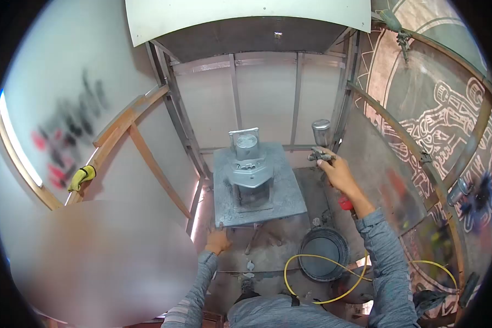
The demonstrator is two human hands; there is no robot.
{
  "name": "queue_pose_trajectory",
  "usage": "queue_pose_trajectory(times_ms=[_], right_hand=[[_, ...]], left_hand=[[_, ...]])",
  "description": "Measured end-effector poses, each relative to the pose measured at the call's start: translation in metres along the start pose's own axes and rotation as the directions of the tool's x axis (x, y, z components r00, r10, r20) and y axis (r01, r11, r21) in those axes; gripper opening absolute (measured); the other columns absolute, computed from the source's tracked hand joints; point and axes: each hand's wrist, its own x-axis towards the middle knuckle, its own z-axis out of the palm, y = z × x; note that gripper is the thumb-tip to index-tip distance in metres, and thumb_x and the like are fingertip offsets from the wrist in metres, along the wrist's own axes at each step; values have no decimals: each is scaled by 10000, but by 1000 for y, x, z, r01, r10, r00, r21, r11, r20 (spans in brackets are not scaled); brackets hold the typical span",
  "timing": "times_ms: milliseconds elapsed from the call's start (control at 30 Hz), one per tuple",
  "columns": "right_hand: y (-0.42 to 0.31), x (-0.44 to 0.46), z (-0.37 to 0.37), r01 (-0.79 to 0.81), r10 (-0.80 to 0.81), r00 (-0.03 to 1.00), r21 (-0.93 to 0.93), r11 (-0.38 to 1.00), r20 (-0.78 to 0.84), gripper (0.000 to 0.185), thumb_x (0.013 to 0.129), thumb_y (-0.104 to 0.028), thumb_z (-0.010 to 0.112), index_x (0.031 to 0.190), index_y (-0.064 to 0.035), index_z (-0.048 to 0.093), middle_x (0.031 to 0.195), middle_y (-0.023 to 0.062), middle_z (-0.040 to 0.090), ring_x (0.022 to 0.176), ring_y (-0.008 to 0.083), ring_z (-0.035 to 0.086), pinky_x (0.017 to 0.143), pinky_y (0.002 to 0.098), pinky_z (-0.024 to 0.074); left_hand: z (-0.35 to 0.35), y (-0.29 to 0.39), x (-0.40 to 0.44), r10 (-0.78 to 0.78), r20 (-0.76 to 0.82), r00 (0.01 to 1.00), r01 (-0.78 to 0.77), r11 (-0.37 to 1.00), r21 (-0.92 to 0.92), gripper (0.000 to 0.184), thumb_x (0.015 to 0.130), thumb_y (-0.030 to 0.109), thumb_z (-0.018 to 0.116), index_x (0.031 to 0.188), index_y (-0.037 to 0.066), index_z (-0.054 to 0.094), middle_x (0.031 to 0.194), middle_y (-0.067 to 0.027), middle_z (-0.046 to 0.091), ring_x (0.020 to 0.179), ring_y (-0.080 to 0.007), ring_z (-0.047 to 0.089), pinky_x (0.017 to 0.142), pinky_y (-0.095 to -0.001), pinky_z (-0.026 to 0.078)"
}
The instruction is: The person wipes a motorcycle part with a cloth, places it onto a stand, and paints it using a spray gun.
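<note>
Spray gun (318, 156) grasped in right hand (339, 171), at three o'clock from silver-grey part (251, 172) on board (285, 202). Left hand (217, 241) at seven o'clock, fingertip at board's near edge; pinching or merely resting, cannot tell. Coating step apparently in hand. Next move likely calls for squared aim, even distance.

Grey table (288, 192) | silver-grey piece (251, 174) on it | floor (276, 257): dark basin (318, 241)

One surface (287, 191) bears one grey form (251, 170). Beside it: one left hand (217, 241) at its near edge; one right hand (340, 176) and one spray gun (321, 133) rightward; one basin (325, 243) and one yellow hose (285, 271) nearer than the surface.
</note>
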Motion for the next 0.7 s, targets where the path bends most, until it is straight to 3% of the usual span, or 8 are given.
queue_pose_trajectory(times_ms=[100, 167, 233, 300, 467, 533, 633, 700], right_hand=[[-11, -14, 2, -111, 110, 994, 49, 993, 26, 428, 920, -180, 585, 1344, -125, 567, 886, 79, 681, 606, 115, 546, 605, 299, 475], [-17, -22, 4, -130, 126, 991, 101, 986, 48, 433, 923, -172, 585, 1354, -139, 563, 853, 60, 664, 567, 96, 502, 562, 282, 451], [-21, -26, 9, -152, 141, 987, 148, 977, 76, 439, 925, -164, 585, 1363, -153, 560, 820, 41, 647, 528, 77, 459, 519, 265, 426], [-24, -25, 16, -134, 110, 986, 213, 968, 121, 451, 927, -157, 588, 1376, -170, 552, 756, 11, 611, 515, 63, 425, 493, 256, 401], [-31, -11, 41, -111, 73, 976, 182, 977, 203, 453, 932, -163, 584, 1383, -168, 543, 735, -3, 585, 519, 72, 436, 504, 262, 418], [-32, -3, 53, -95, 48, 972, 195, 976, 229, 451, 932, -166, 586, 1381, -167, 544, 728, -4, 578, 515, 75, 440, 506, 264, 422], [-35, 11, 74, 97, -137, 969, 192, 977, 205, 457, 920, -161, 585, 1373, -119, 542, 750, 2, 558, 475, 77, 475, 459, 260, 417], [-47, 15, 84, -68, -5, 952, 229, 971, 306, 443, 928, -171, 589, 1369, -160, 547, 708, 11, 573, 510, 87, 490, 506, 273, 440]], left_hand=[[2, -19, 11, -36, 66, 997, 30, 996, 78, 824, 750, 498, 727, 1415, 92, 457, 1580, -161, 236, 1446, -443, 173, 1159, -566, 200], [2, -23, 17, -165, 48, 985, 163, 985, 55, 855, 763, 500, 716, 1449, 96, 405, 1592, -204, 153, 1460, -456, 89, 1171, -565, 155], [-7, -14, 18, -154, 44, 987, 155, 988, -6, 865, 777, 499, 706, 1467, 100, 371, 1584, -238, 138, 1453, -467, 104, 1171, -565, 148], [-19, 3, 17, -48, -25, 999, 46, 997, -59, 833, 793, 485, 698, 1455, 89, 384, 1578, -244, 156, 1450, -468, 121, 1167, -565, 160], [-20, 41, 30, 12, -16, 1000, -14, 991, -130, 810, 800, 472, 688, 1450, 90, 391, 1551, -250, 237, 1437, -458, 182, 1135, -593, 219], [-18, 50, 34, 138, -32, 990, -141, 975, -169, 798, 792, 469, 685, 1447, 111, 402, 1527, -230, 301, 1422, -450, 229, 1125, -601, 232], [-21, 63, 25, 266, 6, 964, -262, 953, -151, 788, 784, 461, 690, 1444, 132, 411, 1502, -205, 350, 1410, -436, 262, 1127, -598, 233], [-18, 58, 21, 293, 14, 956, -289, 949, -123, 821, 764, 517, 695, 1434, 126, 425, 1477, -196, 389, 1391, -445, 292, 1112, -581, 277]])
